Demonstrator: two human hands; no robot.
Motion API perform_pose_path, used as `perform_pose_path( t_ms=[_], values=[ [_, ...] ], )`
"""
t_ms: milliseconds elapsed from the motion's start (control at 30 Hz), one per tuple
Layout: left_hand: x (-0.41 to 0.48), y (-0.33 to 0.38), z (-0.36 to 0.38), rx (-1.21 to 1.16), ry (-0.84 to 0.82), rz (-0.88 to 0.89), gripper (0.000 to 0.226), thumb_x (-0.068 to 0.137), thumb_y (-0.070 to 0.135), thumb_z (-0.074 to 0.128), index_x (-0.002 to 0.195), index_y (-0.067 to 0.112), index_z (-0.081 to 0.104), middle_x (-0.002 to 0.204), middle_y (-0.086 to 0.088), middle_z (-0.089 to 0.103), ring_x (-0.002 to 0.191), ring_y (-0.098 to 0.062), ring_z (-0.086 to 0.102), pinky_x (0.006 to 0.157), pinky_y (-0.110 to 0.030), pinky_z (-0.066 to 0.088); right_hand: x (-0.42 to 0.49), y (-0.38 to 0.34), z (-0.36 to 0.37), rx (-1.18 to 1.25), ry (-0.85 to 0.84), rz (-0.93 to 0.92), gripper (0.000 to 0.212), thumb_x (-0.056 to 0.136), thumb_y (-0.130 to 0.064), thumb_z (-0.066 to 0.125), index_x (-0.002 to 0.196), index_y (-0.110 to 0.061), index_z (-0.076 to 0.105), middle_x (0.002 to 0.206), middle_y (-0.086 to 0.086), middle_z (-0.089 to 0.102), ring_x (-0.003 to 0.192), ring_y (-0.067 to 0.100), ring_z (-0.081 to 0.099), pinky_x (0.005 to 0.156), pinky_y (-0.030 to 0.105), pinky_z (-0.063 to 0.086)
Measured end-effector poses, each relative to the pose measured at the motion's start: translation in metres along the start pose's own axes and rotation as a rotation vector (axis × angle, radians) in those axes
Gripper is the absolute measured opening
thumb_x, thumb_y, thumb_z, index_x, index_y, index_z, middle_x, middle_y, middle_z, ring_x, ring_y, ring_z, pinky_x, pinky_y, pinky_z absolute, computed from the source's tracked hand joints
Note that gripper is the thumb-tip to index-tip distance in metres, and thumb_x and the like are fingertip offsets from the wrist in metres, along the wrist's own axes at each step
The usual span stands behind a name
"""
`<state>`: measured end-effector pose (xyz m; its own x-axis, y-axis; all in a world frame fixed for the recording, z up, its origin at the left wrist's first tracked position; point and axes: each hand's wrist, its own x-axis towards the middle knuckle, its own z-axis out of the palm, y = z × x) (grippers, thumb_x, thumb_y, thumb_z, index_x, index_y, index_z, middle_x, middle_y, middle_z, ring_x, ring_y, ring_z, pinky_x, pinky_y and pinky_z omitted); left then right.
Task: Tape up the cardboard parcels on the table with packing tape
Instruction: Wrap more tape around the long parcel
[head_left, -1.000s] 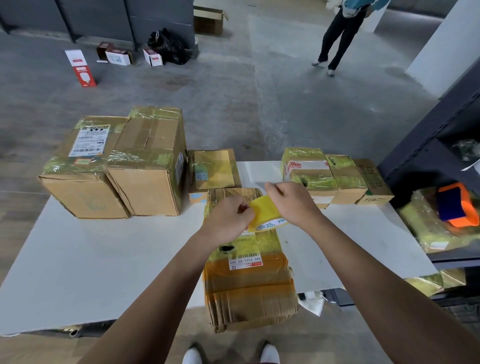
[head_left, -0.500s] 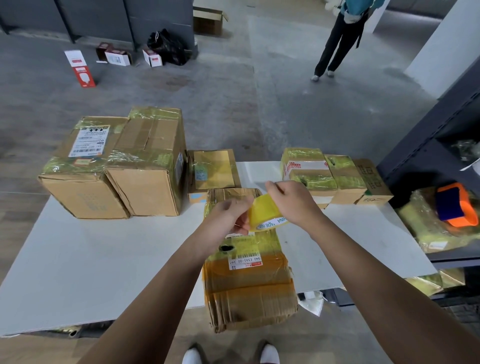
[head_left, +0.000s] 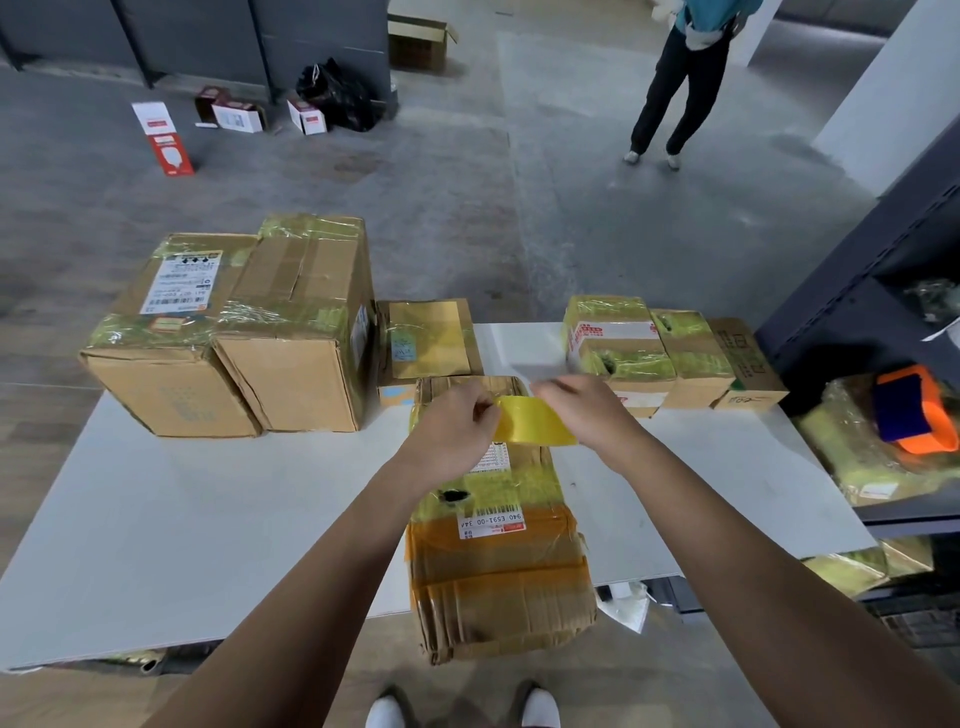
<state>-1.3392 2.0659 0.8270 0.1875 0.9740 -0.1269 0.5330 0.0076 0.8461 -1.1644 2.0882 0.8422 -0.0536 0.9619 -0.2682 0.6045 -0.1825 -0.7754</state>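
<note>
Right grip (head_left: 587, 410) holds the tape (head_left: 530, 428) and left grip (head_left: 449, 431) pinches its edge, probably hunting the free end, directly above the parcel (head_left: 498, 561) overhanging the tabletop's (head_left: 208, 519) near edge.

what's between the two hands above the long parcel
In the head view, yellow packing tape spans the gap, gripped by the left hand and the right hand, above the long parcel.
</note>
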Motion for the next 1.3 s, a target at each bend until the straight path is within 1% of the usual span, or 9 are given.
perform_pose_path(
  t_ms=[200, 333, 467, 567, 633, 700, 867, 1067, 1300],
  values=[
    [0.002, -0.001, -0.003, 0.188, 0.049, 0.222, 0.016, 0.099, 0.011, 0.050, 0.084, 0.012, 0.047, 0.075, 0.006, 0.044, 0.066, -0.005, 0.043, 0.057, -0.013, 0.032, 0.011, 0.026, -0.002, 0.428, -0.156, 0.269, 0.006, 0.098, -0.018, 0.056, 0.093, -0.016, 0.060, 0.090, 0.002, 0.059, 0.086, 0.018, 0.058, 0.072, 0.034, 0.049],
    [0.000, -0.002, -0.004, 0.204, 0.029, 0.290, 0.015, 0.099, 0.010, 0.050, 0.085, 0.012, 0.046, 0.076, 0.008, 0.042, 0.067, -0.006, 0.042, 0.059, -0.013, 0.032, 0.012, 0.046, 0.005, 0.452, -0.250, 0.402, 0.017, 0.094, -0.022, 0.060, 0.104, -0.008, 0.064, 0.089, 0.008, 0.063, 0.080, 0.021, 0.059, 0.064, 0.029, 0.049],
    [0.000, -0.001, -0.004, 0.179, 0.047, 0.391, 0.015, 0.098, 0.011, 0.054, 0.085, 0.013, 0.047, 0.078, 0.011, 0.043, 0.065, -0.003, 0.045, 0.060, -0.012, 0.031, 0.009, 0.051, 0.000, 0.378, -0.272, 0.337, 0.058, 0.059, -0.043, 0.082, 0.097, -0.003, 0.066, 0.086, 0.016, 0.057, 0.078, 0.026, 0.056, 0.070, 0.034, 0.044],
    [-0.004, -0.003, -0.003, 0.084, 0.120, 0.423, 0.015, 0.095, 0.012, 0.060, 0.083, 0.013, 0.051, 0.078, 0.011, 0.047, 0.064, 0.001, 0.049, 0.060, -0.009, 0.033, 0.009, 0.049, -0.001, 0.307, -0.298, 0.286, 0.036, 0.082, -0.037, 0.075, 0.097, -0.005, 0.067, 0.082, 0.013, 0.059, 0.080, 0.026, 0.054, 0.071, 0.034, 0.042],
    [-0.007, -0.006, -0.005, 0.025, 0.216, 0.364, 0.016, 0.092, 0.018, 0.067, 0.084, 0.014, 0.054, 0.081, 0.009, 0.051, 0.069, 0.002, 0.052, 0.062, -0.009, 0.036, 0.010, 0.049, -0.003, 0.337, -0.277, 0.262, 0.013, 0.095, -0.018, 0.064, 0.105, -0.011, 0.065, 0.081, 0.001, 0.066, 0.076, 0.018, 0.062, 0.069, 0.029, 0.049],
    [-0.007, -0.008, -0.011, 0.045, 0.257, 0.198, 0.025, 0.086, 0.031, 0.073, 0.086, 0.013, 0.054, 0.079, 0.007, 0.054, 0.070, -0.004, 0.052, 0.061, -0.015, 0.038, 0.011, 0.050, -0.006, 0.408, -0.267, 0.255, 0.024, 0.095, -0.009, 0.061, 0.118, -0.012, 0.059, 0.100, 0.005, 0.072, 0.092, 0.021, 0.069, 0.080, 0.038, 0.058],
    [-0.011, -0.017, -0.019, -0.091, -0.046, -0.142, 0.038, 0.091, 0.041, 0.064, 0.078, 0.005, 0.063, 0.063, 0.002, 0.063, 0.057, -0.010, 0.056, 0.055, -0.022, 0.047, 0.007, 0.042, -0.011, 0.393, -0.197, 0.176, 0.039, 0.089, 0.003, 0.064, 0.118, -0.019, 0.051, 0.121, 0.012, 0.064, 0.110, 0.030, 0.064, 0.098, 0.053, 0.051],
    [-0.021, -0.029, -0.015, -0.533, -0.139, -0.258, 0.026, 0.095, 0.023, 0.062, 0.099, -0.002, 0.067, 0.081, -0.006, 0.070, 0.073, -0.016, 0.066, 0.066, -0.025, 0.056, 0.001, 0.030, -0.008, 0.230, -0.071, -0.032, 0.049, 0.086, 0.009, 0.059, 0.119, -0.027, 0.056, 0.108, -0.001, 0.063, 0.099, 0.015, 0.061, 0.078, 0.026, 0.048],
    [-0.021, -0.030, -0.010, -0.762, -0.038, -0.466, 0.030, 0.094, 0.030, 0.064, 0.090, 0.001, 0.068, 0.074, -0.007, 0.066, 0.067, -0.016, 0.062, 0.063, -0.027, 0.055, 0.000, 0.025, 0.002, 0.060, 0.021, -0.155, 0.040, 0.086, 0.005, 0.059, 0.109, -0.027, 0.052, 0.096, -0.002, 0.058, 0.084, 0.010, 0.054, 0.068, 0.025, 0.043]
  ],
)
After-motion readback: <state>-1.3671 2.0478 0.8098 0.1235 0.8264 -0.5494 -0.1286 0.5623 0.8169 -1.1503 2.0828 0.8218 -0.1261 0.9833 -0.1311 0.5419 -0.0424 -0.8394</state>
